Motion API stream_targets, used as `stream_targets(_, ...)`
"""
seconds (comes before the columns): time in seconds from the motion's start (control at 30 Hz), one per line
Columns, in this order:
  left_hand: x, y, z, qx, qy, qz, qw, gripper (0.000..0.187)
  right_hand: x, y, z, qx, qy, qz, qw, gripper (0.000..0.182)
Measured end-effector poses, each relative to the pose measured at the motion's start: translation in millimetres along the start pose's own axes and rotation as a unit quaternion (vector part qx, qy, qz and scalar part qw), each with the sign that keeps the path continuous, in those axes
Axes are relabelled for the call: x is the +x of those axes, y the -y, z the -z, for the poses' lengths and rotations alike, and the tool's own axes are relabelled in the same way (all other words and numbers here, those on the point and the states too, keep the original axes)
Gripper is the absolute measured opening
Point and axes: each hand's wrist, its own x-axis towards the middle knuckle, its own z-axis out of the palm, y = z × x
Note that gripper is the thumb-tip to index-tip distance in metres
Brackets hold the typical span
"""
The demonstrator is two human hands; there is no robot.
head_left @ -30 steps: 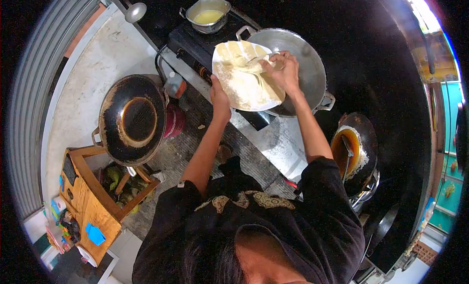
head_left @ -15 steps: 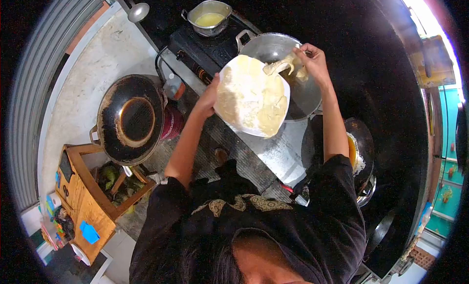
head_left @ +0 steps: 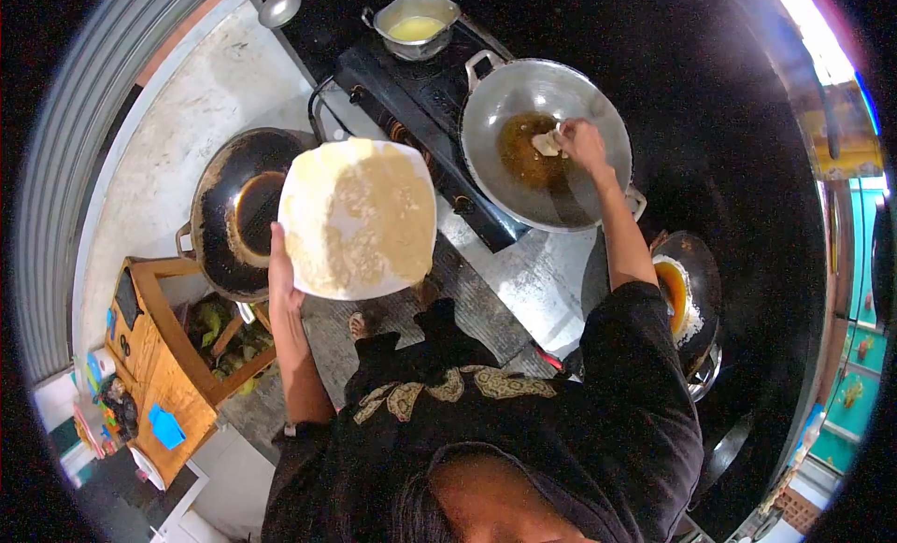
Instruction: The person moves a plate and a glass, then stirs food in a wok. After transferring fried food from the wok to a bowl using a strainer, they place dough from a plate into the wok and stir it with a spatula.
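Dough in a pale, limp piece [head_left: 545,143] hangs from the right hand [head_left: 581,139], whose grip is pinched closed on it just above the brown oil pooled in the steel wok [head_left: 598,104] on the black stove [head_left: 411,90]. The left hand [head_left: 280,272] holds the white plate [head_left: 360,216] by its lower left edge, fingers wrapped shut on the rim, the floury face tilted toward the camera and held out to the left over the dark empty wok [head_left: 220,216], well clear of the stove. To lay the piece in well, it seems best to lower it close to the oil and let the near edge touch first, sliding it away from the body so any splash goes outward. Fingertips look near the oil, so the release should be low but quick. Keeping the plate level would stop loose flour spilling. A small pot [head_left: 416,24] of yellow liquid sits behind the wok.
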Motion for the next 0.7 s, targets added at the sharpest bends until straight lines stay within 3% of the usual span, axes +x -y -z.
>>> stream_targets(0.13,-38.7,12.9,31.5,-0.025,-0.043,-0.002,0.999,0.066,-33.7,23.8,-29.7,-0.163,0.146,0.085,0.972,0.024)
stream_targets(0.23,-56.9,29.4,46.2,-0.041,-0.059,0.01,0.997,0.065,-50.1,9.1,-75.3,-0.13,0.122,0.141,0.974,0.02)
stream_targets(0.37,-81.7,40.1,39.1,-0.038,-0.09,0.018,0.995,0.065,-65.7,10.9,-90.4,-0.036,0.07,0.14,0.987,0.016)
stream_targets(0.47,-88.7,53.0,52.2,-0.061,-0.066,0.012,0.996,0.065,-56.7,-7.7,-76.1,-0.033,0.139,0.149,0.978,0.016)
stream_targets(0.53,-91.2,60.1,61.1,-0.08,-0.057,0.019,0.995,0.065,-50.4,5.7,-31.3,-0.074,0.084,0.048,0.993,0.019)
stream_targets(0.6,-91.9,65.8,68.2,-0.086,-0.071,0.015,0.994,0.066,-36.9,-2.2,-8.5,-0.068,0.101,-0.004,0.993,0.022)
stream_targets(0.7,-102.9,67.7,74.8,-0.087,-0.095,0.009,0.992,0.068,-21.9,-56.6,-19.8,-0.163,0.091,-0.024,0.982,0.025)
